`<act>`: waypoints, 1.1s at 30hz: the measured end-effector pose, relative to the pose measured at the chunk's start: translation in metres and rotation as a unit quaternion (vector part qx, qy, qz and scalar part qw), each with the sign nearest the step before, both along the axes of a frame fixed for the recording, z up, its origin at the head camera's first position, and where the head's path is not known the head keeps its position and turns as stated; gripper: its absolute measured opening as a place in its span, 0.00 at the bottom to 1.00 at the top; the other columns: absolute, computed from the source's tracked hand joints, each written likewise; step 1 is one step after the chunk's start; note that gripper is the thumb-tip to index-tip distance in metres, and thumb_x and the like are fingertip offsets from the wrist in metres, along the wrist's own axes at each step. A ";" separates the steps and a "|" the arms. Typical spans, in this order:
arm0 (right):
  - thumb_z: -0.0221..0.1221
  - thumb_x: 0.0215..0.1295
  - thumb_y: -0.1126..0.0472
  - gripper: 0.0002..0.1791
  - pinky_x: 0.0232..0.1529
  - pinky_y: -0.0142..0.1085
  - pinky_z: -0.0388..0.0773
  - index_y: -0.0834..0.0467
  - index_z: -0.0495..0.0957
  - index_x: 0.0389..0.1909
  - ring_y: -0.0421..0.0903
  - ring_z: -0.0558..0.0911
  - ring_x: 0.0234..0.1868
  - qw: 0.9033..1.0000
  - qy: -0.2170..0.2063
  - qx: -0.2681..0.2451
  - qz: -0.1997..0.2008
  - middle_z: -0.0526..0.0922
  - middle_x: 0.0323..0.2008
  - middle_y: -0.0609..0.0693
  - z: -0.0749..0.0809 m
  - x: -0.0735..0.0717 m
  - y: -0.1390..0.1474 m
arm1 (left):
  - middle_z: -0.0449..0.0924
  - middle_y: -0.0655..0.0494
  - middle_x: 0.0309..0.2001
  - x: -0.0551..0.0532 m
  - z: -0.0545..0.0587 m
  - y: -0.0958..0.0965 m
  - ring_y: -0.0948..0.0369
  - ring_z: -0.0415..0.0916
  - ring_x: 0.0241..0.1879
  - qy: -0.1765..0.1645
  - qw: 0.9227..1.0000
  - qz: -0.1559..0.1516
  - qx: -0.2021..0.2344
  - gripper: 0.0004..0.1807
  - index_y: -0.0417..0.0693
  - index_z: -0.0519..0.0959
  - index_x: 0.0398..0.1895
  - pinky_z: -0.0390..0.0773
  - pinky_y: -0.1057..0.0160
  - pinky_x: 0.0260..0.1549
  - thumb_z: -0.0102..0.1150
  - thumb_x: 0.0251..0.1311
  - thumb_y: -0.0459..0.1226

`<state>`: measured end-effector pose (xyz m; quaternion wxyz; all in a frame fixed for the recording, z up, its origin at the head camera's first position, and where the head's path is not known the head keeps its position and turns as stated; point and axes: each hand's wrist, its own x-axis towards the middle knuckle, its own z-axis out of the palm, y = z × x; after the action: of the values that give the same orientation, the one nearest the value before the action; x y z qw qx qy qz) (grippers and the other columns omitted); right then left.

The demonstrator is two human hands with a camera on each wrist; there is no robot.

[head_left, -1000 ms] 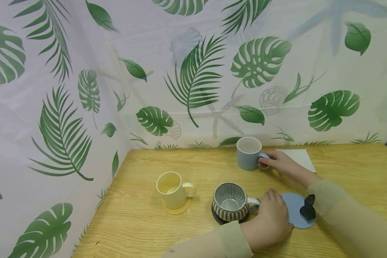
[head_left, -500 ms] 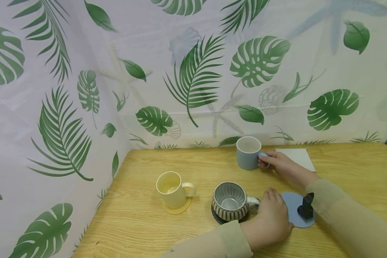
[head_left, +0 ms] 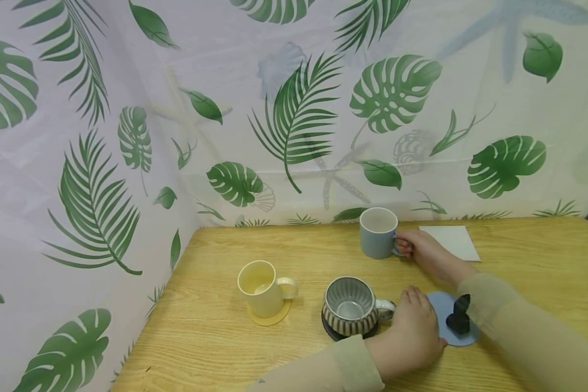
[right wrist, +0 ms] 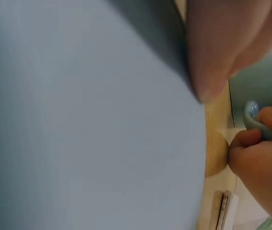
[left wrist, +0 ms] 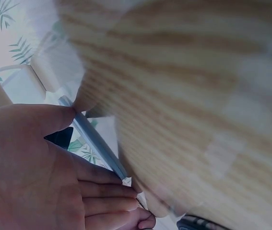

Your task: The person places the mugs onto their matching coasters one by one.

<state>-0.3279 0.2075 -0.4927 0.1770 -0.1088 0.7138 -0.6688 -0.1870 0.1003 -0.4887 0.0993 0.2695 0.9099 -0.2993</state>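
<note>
In the head view, a blue-grey mug (head_left: 378,234) stands at the back of the table. My right hand (head_left: 421,250) grips its handle, fingers curled round it; the right wrist view shows the handle (right wrist: 265,128) in that grip. My left hand (head_left: 414,326) holds the left edge of a round blue coaster (head_left: 463,338). In the left wrist view the coaster (left wrist: 97,143) appears edge-on, between thumb and fingertips. Next to the left hand, a ribbed grey-brown cup (head_left: 349,307) stands on a dark coaster (head_left: 334,333), its handle close to the knuckles.
A yellow mug (head_left: 262,288) stands on a yellow coaster (head_left: 269,320) to the left. Behind my right hand lies a white square (head_left: 453,242). A black device (head_left: 458,322) at my right sleeve overlaps the blue coaster. Leaf-printed cloth (head_left: 294,109) borders the wooden table (head_left: 201,348).
My right fingers have shifted and closed further round the mug's handle, and the right forearm has moved slightly left. The mug, the left hand and the coaster stay in place.
</note>
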 end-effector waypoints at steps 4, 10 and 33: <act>0.41 0.86 0.58 0.24 0.33 0.33 0.61 0.51 0.61 0.21 0.37 0.64 0.25 1.000 -0.002 -0.009 -0.024 0.63 0.20 0.40 0.000 0.001 -0.004 | 0.58 0.63 0.82 0.001 0.001 -0.001 0.66 0.56 0.81 0.006 1.000 -0.001 0.006 0.44 0.65 0.58 0.83 0.57 0.69 0.79 0.32 0.73 0.75; 0.41 0.85 0.59 0.25 0.32 0.33 0.59 0.50 0.61 0.19 0.36 0.62 0.25 0.998 -0.015 -0.026 -0.062 0.62 0.20 0.39 0.000 0.002 -0.004 | 0.60 0.62 0.81 0.002 -0.001 -0.001 0.65 0.58 0.80 0.015 1.000 -0.002 0.016 0.45 0.64 0.60 0.83 0.58 0.69 0.78 0.34 0.72 0.75; 0.39 0.84 0.61 0.22 0.35 0.42 0.43 0.49 0.60 0.22 0.48 0.47 0.26 0.994 -0.043 -0.094 -0.043 0.55 0.19 0.42 0.016 0.010 0.032 | 0.57 0.64 0.82 -0.001 -0.002 0.001 0.67 0.55 0.81 0.006 1.000 0.008 -0.001 0.46 0.65 0.57 0.84 0.57 0.70 0.79 0.31 0.72 0.76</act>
<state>-0.3181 0.2397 -0.4770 0.1671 -0.0656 0.6433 -0.7443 -0.1883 0.1010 -0.4911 0.0962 0.2600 0.9124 -0.3012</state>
